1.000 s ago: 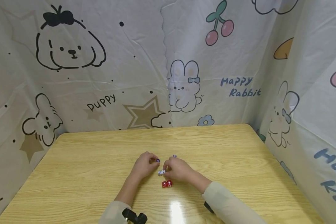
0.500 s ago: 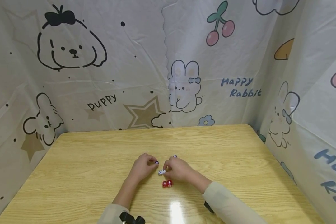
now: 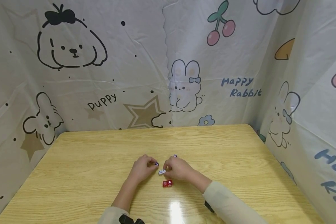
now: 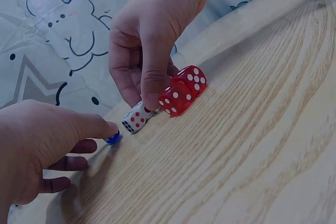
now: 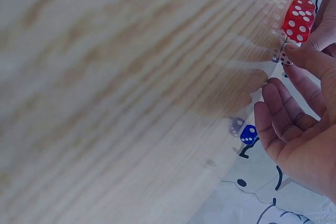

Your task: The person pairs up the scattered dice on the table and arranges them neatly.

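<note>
My left hand pinches a small blue die between thumb and index finger, low at the table. In the left wrist view that blue die is mostly covered by the fingertips. Just to the right, two white dice lie side by side. The fingertips of my right hand pinch the right-hand one of that pair. Two red dice sit side by side nearer to me, with large white pips in the left wrist view. Behind the right hand lies a second blue die, untouched.
The wood-grain table spreads out around the hands. Printed cloth hangs behind it and along both sides. A bright light reflection shows on the tabletop near the front.
My left hand has shifted slightly toward me and to the left with the blue die in its pinch. The right hand and the other dice stay in place.
</note>
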Motion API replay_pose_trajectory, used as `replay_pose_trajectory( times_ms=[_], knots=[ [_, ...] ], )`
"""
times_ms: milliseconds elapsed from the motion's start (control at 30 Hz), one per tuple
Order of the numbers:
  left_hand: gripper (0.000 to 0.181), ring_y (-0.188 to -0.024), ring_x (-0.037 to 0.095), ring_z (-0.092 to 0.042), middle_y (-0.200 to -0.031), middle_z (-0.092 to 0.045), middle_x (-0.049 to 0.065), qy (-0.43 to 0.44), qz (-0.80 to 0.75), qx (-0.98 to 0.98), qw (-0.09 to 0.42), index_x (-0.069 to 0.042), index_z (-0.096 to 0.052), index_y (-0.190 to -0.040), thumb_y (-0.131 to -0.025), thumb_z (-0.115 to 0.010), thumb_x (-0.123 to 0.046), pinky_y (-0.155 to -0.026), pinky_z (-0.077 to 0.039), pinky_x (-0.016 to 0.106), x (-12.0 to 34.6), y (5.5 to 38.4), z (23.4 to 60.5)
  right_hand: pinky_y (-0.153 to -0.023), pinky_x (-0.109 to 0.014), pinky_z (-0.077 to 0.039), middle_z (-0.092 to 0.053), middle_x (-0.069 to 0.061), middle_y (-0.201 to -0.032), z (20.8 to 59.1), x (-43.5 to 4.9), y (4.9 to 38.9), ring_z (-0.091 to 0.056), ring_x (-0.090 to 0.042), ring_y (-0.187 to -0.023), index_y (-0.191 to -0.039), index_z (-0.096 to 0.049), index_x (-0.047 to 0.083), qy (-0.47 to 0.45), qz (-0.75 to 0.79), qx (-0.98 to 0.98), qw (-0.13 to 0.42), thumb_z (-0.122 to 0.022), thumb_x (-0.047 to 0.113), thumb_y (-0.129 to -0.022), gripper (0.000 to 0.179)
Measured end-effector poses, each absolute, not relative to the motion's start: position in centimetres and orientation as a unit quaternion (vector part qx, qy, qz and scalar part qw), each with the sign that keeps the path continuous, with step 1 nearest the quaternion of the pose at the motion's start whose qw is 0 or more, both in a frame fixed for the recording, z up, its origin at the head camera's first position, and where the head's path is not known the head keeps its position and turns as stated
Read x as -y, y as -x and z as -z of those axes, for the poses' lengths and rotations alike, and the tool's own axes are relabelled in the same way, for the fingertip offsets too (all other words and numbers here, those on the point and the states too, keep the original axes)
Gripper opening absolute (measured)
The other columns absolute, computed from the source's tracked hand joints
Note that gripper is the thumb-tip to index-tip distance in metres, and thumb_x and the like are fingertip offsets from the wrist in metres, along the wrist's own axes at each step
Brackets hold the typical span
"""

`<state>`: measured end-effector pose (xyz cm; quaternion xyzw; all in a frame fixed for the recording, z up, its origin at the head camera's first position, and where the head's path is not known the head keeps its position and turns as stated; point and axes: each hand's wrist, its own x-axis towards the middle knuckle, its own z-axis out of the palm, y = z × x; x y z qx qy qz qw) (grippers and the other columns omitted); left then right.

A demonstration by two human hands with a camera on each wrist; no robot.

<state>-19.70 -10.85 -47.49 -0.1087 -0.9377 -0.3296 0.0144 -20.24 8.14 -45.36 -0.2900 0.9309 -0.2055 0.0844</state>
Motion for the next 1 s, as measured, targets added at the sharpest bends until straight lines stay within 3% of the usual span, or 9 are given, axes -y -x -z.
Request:
replay_pose_trajectory(
  times_ms=[267,1000],
  knots=[
    [0.012,-0.088,0.014,-0.056,-0.091,-0.063,-0.004,0.114,0.312,0.943,0.027,-0.02,-0.071,-0.091,-0.082,-0.07,-0.028,-0.078,-0.037,0.041,10.82,19.62,47.84,-0.058,-0.018,-0.041,-0.054,0.004,-0.081,45.22,-8.15,20.14,-0.046,-0.004,-0.066,-0.092,-0.068,0.011,0.284,0.209,-0.931,0.089,-0.069,0.023,-0.083,0.016],
    [0.013,-0.092,0.018,-0.058,-0.094,-0.064,-0.002,0.116,0.316,0.941,0.018,-0.019,-0.07,-0.093,-0.081,-0.071,-0.025,-0.08,-0.037,0.043,10.99,19.56,47.66,-0.058,-0.019,-0.039,-0.054,0.004,-0.08,45.13,-8.16,20.03,-0.044,-0.005,-0.066,-0.09,-0.069,0.011,0.289,0.214,-0.93,0.081,-0.07,0.021,-0.082,0.013]
  ],
)
